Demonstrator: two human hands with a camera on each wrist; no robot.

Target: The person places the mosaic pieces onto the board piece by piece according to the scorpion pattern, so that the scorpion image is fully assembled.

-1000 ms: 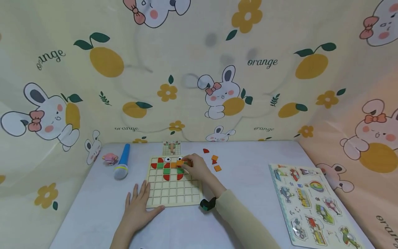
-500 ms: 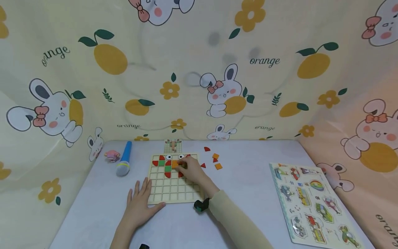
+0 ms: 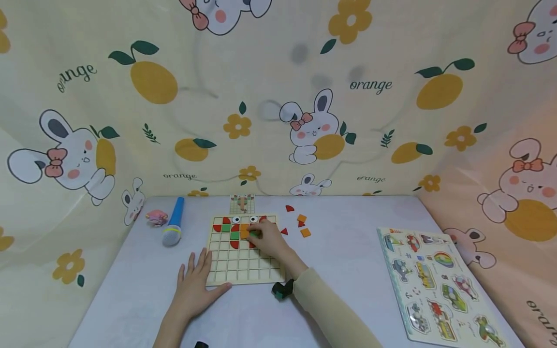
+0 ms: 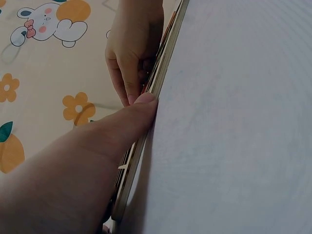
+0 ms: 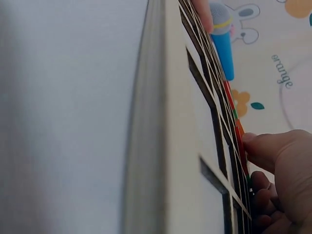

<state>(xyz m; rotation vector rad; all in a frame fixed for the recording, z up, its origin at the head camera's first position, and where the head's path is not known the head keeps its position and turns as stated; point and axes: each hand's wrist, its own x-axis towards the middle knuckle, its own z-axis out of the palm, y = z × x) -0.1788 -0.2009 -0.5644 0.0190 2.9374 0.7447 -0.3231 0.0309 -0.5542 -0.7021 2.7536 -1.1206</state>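
Observation:
A pale wooden grid board (image 3: 243, 270) lies on the table with red, green and orange pieces and two eye pieces in its upper cells. My right hand (image 3: 271, 239) is over the upper middle of it, thumb and index finger at an orange square tile (image 3: 244, 235) just below another orange one. The right wrist view shows the thumb (image 5: 258, 141) down at the pieces and the other fingers curled under. My left hand (image 3: 193, 285) lies spread along the board's left side. Its thumb (image 4: 141, 105) rests on the near edge.
Loose orange squares (image 3: 306, 232) and red pieces (image 3: 289, 208) lie right of the board. A small pattern card (image 3: 241, 205) sits behind it. At left are a blue toy microphone (image 3: 175, 224) and a pink toy (image 3: 156, 217); at right, a vehicle puzzle board (image 3: 439, 290).
My right hand has moved slightly left and down with the orange tile, which now sits lower, in line with the cells. My left hand stays on the board; the head view shifted a little.

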